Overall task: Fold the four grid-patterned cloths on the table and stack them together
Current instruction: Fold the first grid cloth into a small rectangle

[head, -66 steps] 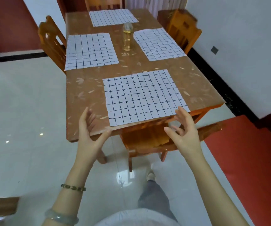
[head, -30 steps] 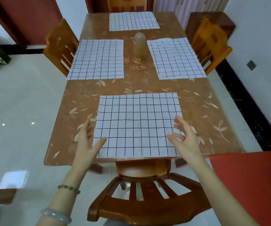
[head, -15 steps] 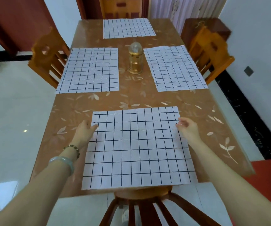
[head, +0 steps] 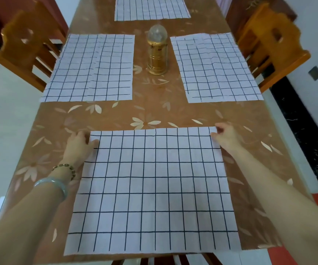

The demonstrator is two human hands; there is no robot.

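Several white cloths with black grid lines lie flat on the brown leaf-patterned table point(head: 146, 111). The near cloth point(head: 152, 190) is spread right in front of me. My left hand point(head: 78, 147) pinches its far left corner, thumb on top of the fabric. My right hand point(head: 226, 137) pinches its far right corner. Another cloth point(head: 93, 68) lies at the left, one point(head: 214, 67) at the right, and one point(head: 150, 8) at the far end.
A gold lantern point(head: 157, 52) with a clear dome stands at mid-table between the left and right cloths. Wooden chairs flank the table at left point(head: 26, 46) and right point(head: 271, 44). A chair back point(head: 173, 261) shows below the near table edge.
I have moved in closer over the table. Both hands reached forward along the near cloth's sides and now pinch its two far corners.
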